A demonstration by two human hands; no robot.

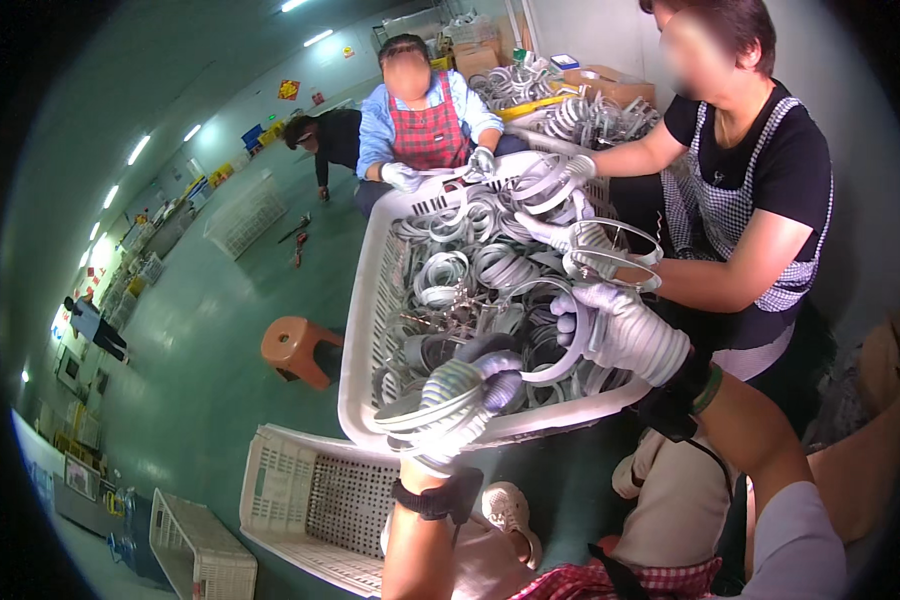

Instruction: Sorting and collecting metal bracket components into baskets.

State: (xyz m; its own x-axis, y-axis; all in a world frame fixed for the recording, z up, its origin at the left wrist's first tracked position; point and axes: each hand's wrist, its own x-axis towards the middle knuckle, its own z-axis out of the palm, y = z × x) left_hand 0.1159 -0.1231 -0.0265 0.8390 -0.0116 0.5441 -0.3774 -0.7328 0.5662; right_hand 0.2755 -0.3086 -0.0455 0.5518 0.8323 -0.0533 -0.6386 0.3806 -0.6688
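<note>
Both my hands wear pale striped gloves, over a large white plastic basket (353, 372) filled with grey and white flat rings (445, 278). At the basket's near edge, my left hand (460, 395) has its fingers curled round a few grey rings (492, 350). More pale rings (420, 418) lie around the back of that hand. Over the basket's right part, my right hand (618, 330) is closed on the side of a pale ring (540, 374), which is held upright. Thin wiry pieces (457, 308) lie among the heaped rings.
A co-worker in a red plaid apron (430, 135) sits across; another in a checked apron (745, 200) sits at right, both handling rings. An orange stool (300, 350) and a white crate (320, 500) stand left and near. More rings (590, 118) are piled behind.
</note>
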